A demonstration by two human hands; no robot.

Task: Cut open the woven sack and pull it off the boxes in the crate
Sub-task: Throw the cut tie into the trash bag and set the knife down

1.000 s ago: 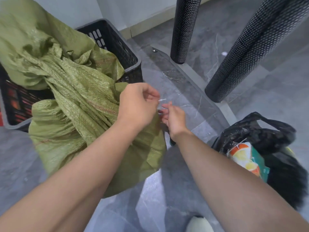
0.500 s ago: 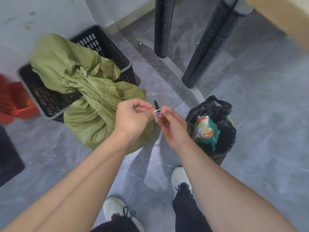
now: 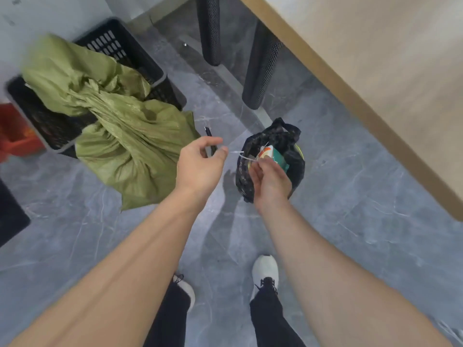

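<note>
Boxes hidden under sack (image 3: 120, 126); strand in right hand (image 3: 269, 182) blurred

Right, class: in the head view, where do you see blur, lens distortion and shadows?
Head view: motion blur softens the crumpled green woven sack and the black plastic crate; the wide-angle lens bends the wooden table edge; soft shadows of the hands fall on the grey marble floor.

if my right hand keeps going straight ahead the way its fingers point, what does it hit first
Most likely the black trash bag in the bin. The right hand pinches a thin white strip and its fingers point up-frame over the bag's open mouth, toward the colourful wrapper inside. Depth is uncertain from this one view.
</note>
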